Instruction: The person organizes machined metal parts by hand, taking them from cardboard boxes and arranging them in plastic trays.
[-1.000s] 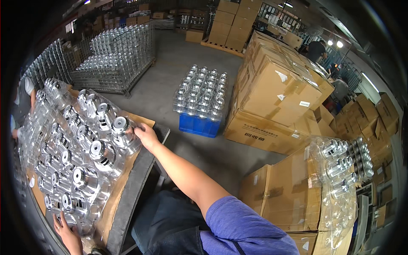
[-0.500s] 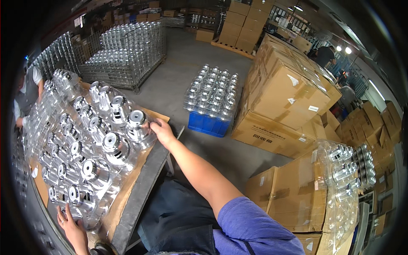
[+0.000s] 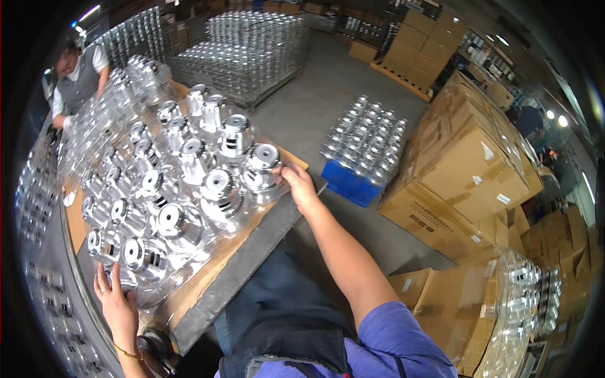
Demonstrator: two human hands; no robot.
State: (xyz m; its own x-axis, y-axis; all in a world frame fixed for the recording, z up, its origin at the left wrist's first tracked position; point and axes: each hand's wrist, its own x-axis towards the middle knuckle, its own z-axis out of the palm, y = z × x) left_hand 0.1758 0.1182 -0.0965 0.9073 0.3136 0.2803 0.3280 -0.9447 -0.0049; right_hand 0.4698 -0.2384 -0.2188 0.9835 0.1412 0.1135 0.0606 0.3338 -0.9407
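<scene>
Between left hand [image 3: 116, 305] and right hand [image 3: 298, 187]: wrapped metal parts [image 3: 183, 201].

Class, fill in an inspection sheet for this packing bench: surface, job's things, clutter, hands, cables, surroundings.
Surface: grey bench topped with a brown board.
Job's things: shiny metal parts under a clear plastic sheet.
Clutter: nothing seen.
Hands: left hand flat on the sheet's near edge; right hand at the far corner part.
Cables: nothing seen.
Surroundings: cardboard boxes, blue pallet of parts, wire racks, a co-worker at the bench's far end.
</scene>
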